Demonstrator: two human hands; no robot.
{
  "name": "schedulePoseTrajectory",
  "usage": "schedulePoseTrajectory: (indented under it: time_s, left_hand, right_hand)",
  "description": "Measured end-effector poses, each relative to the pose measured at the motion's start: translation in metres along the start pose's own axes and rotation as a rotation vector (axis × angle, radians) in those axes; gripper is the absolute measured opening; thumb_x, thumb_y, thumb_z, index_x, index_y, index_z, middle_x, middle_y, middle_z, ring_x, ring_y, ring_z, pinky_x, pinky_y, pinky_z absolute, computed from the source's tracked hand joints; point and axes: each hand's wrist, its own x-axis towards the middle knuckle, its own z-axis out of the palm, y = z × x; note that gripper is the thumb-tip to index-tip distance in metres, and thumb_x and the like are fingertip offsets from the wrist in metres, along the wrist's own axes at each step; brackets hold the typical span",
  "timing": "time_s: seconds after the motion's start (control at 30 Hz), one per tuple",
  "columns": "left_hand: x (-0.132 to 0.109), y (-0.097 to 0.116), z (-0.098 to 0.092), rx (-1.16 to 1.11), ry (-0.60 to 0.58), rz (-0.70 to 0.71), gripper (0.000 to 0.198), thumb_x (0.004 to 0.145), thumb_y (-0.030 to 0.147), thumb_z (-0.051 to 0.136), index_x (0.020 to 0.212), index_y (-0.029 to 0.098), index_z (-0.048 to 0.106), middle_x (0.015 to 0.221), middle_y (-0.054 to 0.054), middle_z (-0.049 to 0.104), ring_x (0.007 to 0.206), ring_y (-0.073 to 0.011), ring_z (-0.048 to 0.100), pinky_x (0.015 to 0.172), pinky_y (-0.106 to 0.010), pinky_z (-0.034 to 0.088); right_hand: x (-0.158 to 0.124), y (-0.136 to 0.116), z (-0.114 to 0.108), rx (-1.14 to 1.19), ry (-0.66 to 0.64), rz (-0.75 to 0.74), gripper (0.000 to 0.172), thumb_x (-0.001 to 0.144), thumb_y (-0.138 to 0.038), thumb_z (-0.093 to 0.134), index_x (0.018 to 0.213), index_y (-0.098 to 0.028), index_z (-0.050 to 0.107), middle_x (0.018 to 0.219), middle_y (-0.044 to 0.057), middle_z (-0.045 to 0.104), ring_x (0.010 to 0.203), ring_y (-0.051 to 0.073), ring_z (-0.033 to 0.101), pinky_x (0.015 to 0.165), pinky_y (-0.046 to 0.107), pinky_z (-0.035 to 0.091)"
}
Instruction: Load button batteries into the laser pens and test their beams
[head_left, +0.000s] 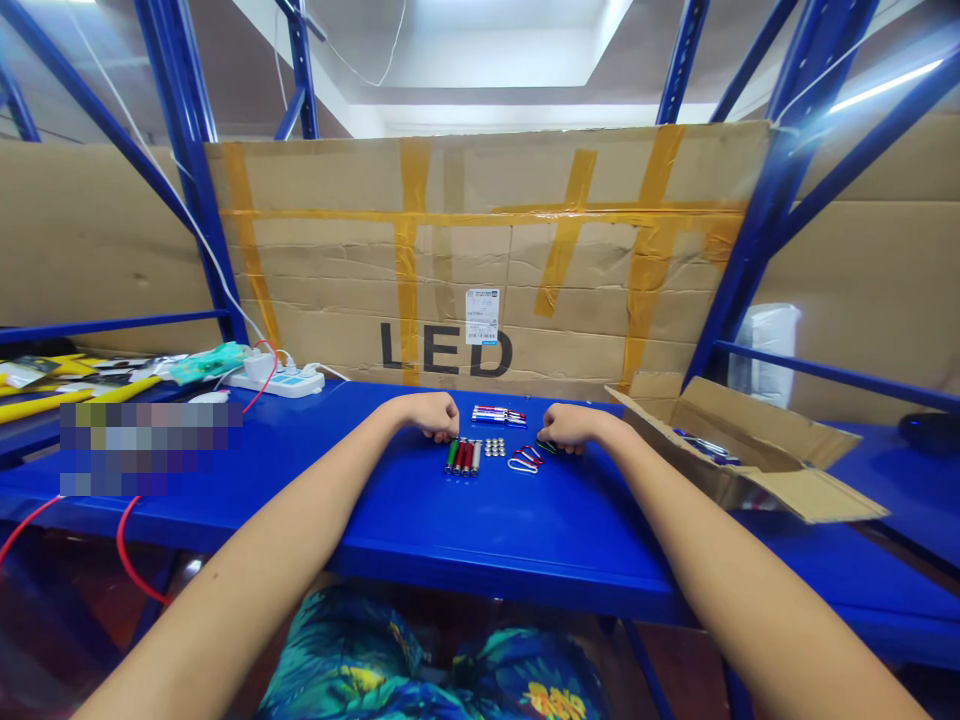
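My left hand (435, 416) is closed in a fist on the blue table, just behind a row of small metal tubes (464, 458) in green, red and silver. My right hand (568, 427) is also curled shut, its fingers against or right beside a green carabiner (547, 446). A red carabiner (531, 455) and a silver one (522, 465) lie to the left of it. Between the hands sit several small round silver pieces (495, 447) in rows. Farther back, several shiny blue, red and silver cylinders (498, 415) lie sideways.
An open cardboard box (720, 465) with metallic parts stands at the right. Behind the table (480, 520) rises a large taped carton (337, 270). At the left are a white power strip (289, 381), a red cable (127, 545) and yellow-and-black items (45, 385). Blue rack posts (780, 210) flank the table.
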Motion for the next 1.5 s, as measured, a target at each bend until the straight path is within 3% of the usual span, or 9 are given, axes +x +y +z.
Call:
schedulePoseTrajectory:
  time_s: [0.27,0.47,0.63,1.07,1.23,1.5]
  left_hand:
    - [-0.001,0.000,-0.001,-0.005,-0.001,0.005,0.011,0.063,0.021,0.055,0.071,0.016,0.060,0.070,-0.003,0.065,0.063,-0.0134,0.057,0.059,-0.026,0.043]
    - [0.000,0.001,-0.001,-0.016,0.097,0.074,0.014,0.064,0.022,0.054,0.073,0.015,0.062,0.069,-0.003,0.062,0.066,-0.0137,0.057,0.057,-0.024,0.044]
    - [0.002,0.001,0.001,-0.013,0.056,0.087,0.018,0.065,0.023,0.054,0.076,0.014,0.065,0.071,-0.004,0.063,0.066,-0.0137,0.057,0.057,-0.024,0.044]
    - [0.006,-0.001,0.003,-0.020,0.001,0.097,0.019,0.066,0.025,0.053,0.077,0.015,0.065,0.074,-0.003,0.063,0.065,-0.0124,0.056,0.057,-0.023,0.041]
    - [0.003,0.001,0.002,-0.037,0.031,0.087,0.018,0.066,0.023,0.053,0.079,0.015,0.064,0.075,-0.003,0.063,0.066,-0.0122,0.056,0.056,-0.022,0.041]
    - [0.008,-0.002,0.005,-0.043,0.107,0.061,0.016,0.067,0.025,0.055,0.076,0.015,0.063,0.077,-0.004,0.066,0.066,-0.0128,0.058,0.057,-0.023,0.042]
  right_hand:
    - [0.003,0.001,0.001,-0.020,0.006,-0.004,0.016,0.079,-0.028,0.059,0.073,-0.013,0.061,0.063,0.007,0.062,0.049,0.016,0.058,0.051,0.028,0.046]
    - [-0.003,-0.009,-0.002,-0.110,0.307,-0.130,0.013,0.078,-0.021,0.057,0.083,-0.014,0.067,0.090,0.011,0.071,0.080,0.021,0.064,0.065,0.027,0.042]
    - [-0.004,-0.017,-0.002,-0.051,0.382,-0.168,0.019,0.081,-0.022,0.054,0.088,-0.015,0.070,0.090,0.009,0.072,0.082,0.019,0.064,0.064,0.025,0.039]
    - [-0.001,-0.011,-0.003,-0.059,0.348,-0.101,0.021,0.082,-0.026,0.055,0.091,-0.014,0.070,0.095,0.011,0.072,0.084,0.022,0.064,0.065,0.026,0.041]
    - [0.002,-0.006,-0.002,-0.096,0.319,-0.065,0.023,0.080,-0.026,0.057,0.094,-0.013,0.070,0.100,0.014,0.071,0.089,0.024,0.065,0.068,0.027,0.043]
    - [-0.002,-0.006,-0.001,-0.080,0.157,-0.076,0.017,0.074,-0.018,0.061,0.089,-0.017,0.070,0.079,0.007,0.070,0.063,0.016,0.062,0.055,0.024,0.043]
